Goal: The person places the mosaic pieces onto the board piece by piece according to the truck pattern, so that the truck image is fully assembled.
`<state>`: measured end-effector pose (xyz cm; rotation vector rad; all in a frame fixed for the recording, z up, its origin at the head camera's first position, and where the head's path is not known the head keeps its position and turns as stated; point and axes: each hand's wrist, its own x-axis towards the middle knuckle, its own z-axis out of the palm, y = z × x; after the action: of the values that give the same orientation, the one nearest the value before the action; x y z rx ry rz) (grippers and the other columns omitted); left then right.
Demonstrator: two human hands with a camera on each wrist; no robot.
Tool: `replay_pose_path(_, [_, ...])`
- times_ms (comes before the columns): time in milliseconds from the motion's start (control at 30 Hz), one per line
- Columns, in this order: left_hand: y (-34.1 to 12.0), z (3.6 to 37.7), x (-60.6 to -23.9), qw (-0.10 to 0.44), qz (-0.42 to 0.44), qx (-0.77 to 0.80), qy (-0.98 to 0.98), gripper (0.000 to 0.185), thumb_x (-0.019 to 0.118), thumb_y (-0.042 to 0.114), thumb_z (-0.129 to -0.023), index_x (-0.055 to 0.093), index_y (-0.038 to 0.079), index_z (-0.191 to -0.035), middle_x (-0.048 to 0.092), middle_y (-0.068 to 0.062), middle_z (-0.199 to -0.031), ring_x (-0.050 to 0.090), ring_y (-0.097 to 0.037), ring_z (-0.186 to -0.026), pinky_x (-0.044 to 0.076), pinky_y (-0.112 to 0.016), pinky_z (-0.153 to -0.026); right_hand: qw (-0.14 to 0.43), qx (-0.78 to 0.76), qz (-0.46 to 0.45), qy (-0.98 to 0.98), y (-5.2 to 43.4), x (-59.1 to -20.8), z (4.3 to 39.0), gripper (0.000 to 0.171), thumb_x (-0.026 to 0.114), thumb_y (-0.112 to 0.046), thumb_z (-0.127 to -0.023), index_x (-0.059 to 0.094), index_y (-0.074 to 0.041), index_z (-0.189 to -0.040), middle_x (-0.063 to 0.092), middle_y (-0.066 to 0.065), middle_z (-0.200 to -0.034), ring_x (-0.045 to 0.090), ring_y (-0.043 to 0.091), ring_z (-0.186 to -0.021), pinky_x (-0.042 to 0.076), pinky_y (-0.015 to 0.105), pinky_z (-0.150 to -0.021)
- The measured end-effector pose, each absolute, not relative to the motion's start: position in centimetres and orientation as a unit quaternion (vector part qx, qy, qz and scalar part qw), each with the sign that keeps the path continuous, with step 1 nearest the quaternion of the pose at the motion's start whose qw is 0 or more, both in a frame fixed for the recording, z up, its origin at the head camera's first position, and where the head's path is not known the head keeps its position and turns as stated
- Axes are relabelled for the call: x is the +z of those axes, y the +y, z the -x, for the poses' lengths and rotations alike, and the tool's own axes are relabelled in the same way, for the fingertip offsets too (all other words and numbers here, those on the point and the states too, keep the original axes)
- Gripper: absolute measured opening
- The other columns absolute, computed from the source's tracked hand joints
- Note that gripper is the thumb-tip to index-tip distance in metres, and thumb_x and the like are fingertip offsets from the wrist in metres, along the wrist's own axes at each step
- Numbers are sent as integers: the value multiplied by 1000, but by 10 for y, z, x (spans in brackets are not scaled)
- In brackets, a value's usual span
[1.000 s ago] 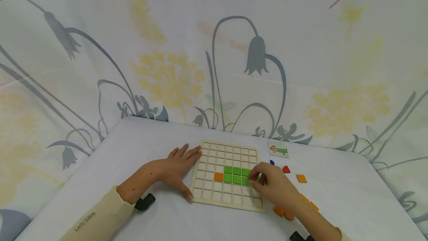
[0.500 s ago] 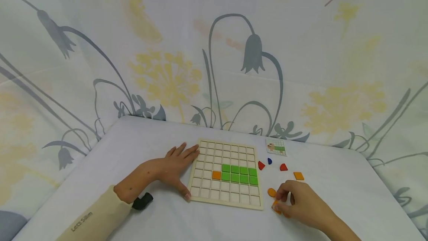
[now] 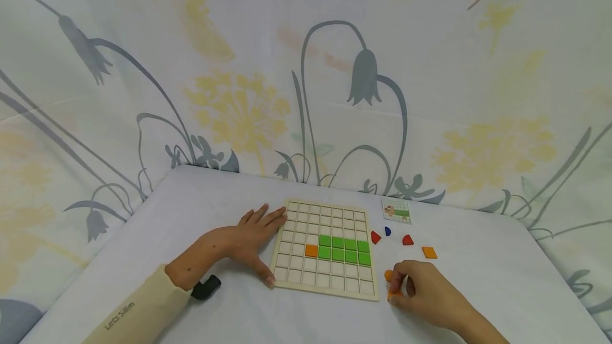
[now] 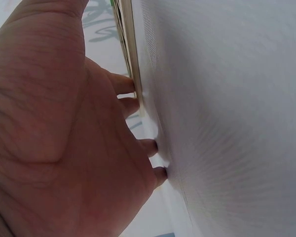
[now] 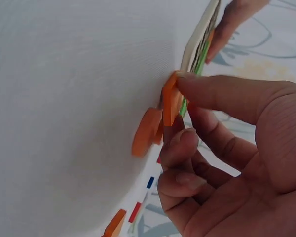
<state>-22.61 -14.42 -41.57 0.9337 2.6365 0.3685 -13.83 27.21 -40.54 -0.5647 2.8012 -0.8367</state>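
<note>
My left hand (image 3: 251, 240) lies with spread fingers along the left edge of the wooden grid board (image 3: 325, 283), fingertips and thumb touching its rim. On the board, a block of green square tiles (image 3: 337, 249) fills two rows, with one orange square tile (image 3: 312, 251) at their left. To the right of the board, my right hand (image 3: 425, 291) pinches an orange tile (image 5: 170, 101) between thumb and fingers, low over the table. Partly behind the fingers sits a round orange piece (image 3: 388, 275). Any other pieces under this hand are hidden in the head view.
Loose red pieces (image 3: 407, 240), a blue half-round piece (image 3: 388, 231) and an orange square tile (image 3: 429, 252) lie right of the board. A picture card (image 3: 397, 211) lies behind them. A floral curtain (image 3: 268, 68) backs the white table.
My right hand has left the green tiles, moved right and toward me, and taken hold of an orange tile. The left hand keeps its place on the board.
</note>
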Motion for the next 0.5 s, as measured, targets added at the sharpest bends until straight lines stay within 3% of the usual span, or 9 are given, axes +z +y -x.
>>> replay_pose_path(267, [-145, 225, -415, 162, -324, 132, 923, 143, 88, 75, -69, 13, 10, -171, -3, -8, -180, -7, -46, -162, 4, -66, -128, 97, -319, 218, 917, 257, -396, 148, 29, 87, -8, -84, 62, -22, -82, 56, -9, -67, 51, 4, -55, 44, 23, -52])
replay_pose_path(500, [-144, 226, -414, 162, -325, 132, 922, 143, 88, 75, -69, 12, 10, -172, -2, -7, -180, -7, -46, -162, 4, -65, -129, 83, -344, 248, 902, 224, -388, 160, 25, 88, -10, -85, 66, -20, -86, 61, -8, -73, 54, 6, -64, 46, 23, -56])
